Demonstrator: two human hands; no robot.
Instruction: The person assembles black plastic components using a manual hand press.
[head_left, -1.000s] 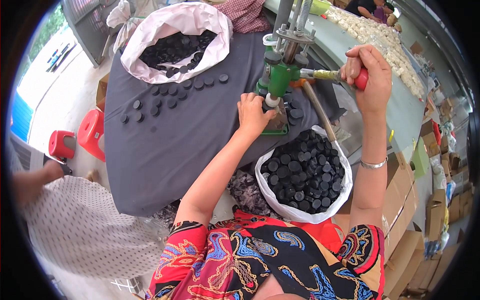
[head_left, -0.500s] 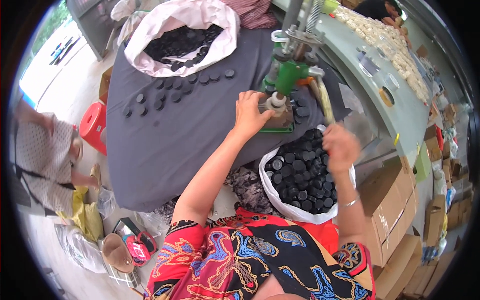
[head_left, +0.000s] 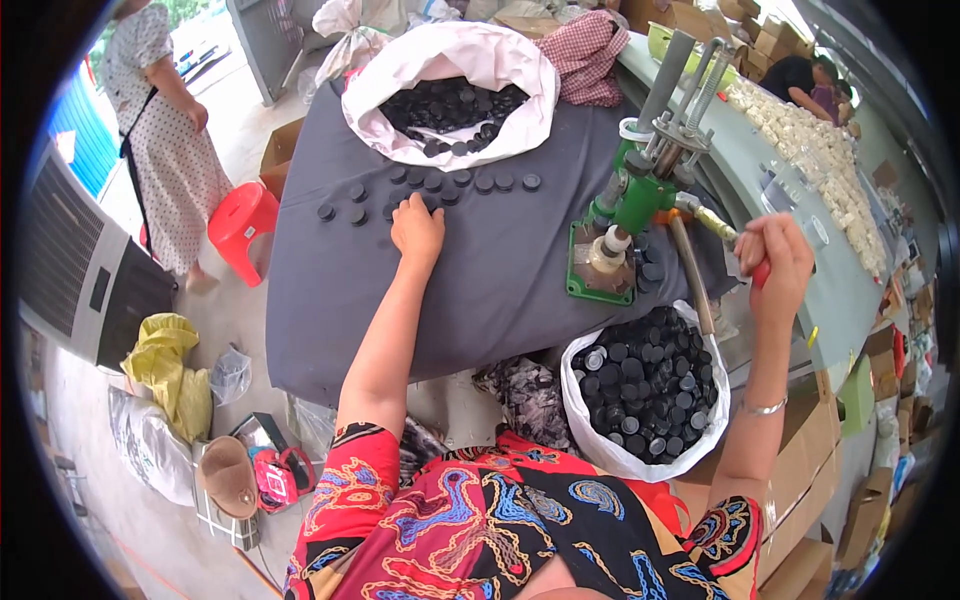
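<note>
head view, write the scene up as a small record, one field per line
left hand: at loose, small round black caps on the grey cloth-covered table
right hand: closed on the red lever knob of the green metal press
pinkish-white open bag: at the table's far side, holding black caps
white open bag: nearer the person, holding black caps

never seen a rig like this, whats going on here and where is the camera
You're looking down from a wide fisheye camera worn on a person's head, so straight edges bend near the rim. There's no robot, just two bare hands. The right hand grips a lever on a green press. The left hand reaches over loose black discs on the dark cloth; whether it holds one is hidden. More discs fill a far bag and a near bag.
</note>
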